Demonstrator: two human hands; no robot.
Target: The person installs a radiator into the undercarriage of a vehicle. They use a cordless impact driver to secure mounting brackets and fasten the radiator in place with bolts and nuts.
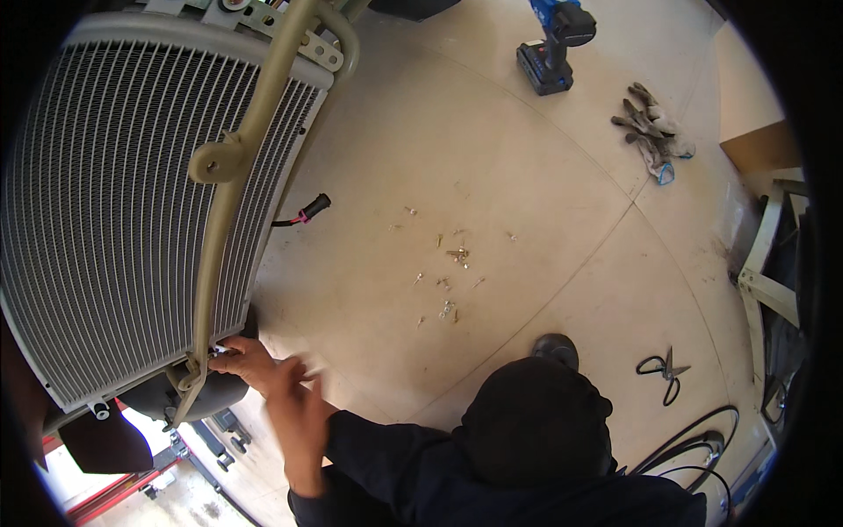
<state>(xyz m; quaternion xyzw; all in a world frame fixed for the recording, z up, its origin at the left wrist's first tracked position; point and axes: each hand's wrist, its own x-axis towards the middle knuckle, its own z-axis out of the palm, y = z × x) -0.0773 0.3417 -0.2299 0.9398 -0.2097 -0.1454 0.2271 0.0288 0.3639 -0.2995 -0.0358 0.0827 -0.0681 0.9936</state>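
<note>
My right hand (247, 362) reaches to the lower edge of a finned metal heat exchanger (138, 217), its fingertips pinched at a small silvery part beside a tube bracket. The part is mostly hidden by the fingers. My left hand (296, 412) is blurred and overlaps the right wrist, its fingers apart with nothing seen in them. An olive tubular frame (227, 211) with a drilled tab runs across the fins. A black connector (315, 208) on a short cable sticks out beside the fins. Loose bolts and screws (459, 253) lie scattered on the pale floor.
A blue and black cordless tool (550, 53) stands at the top; stained work gloves (652, 132) lie right of it. Black-handled scissors (665, 375) and black cables (708, 438) lie at lower right. A metal frame (767, 290) is at the right edge. A dark shoe (556, 349) shows at lower middle.
</note>
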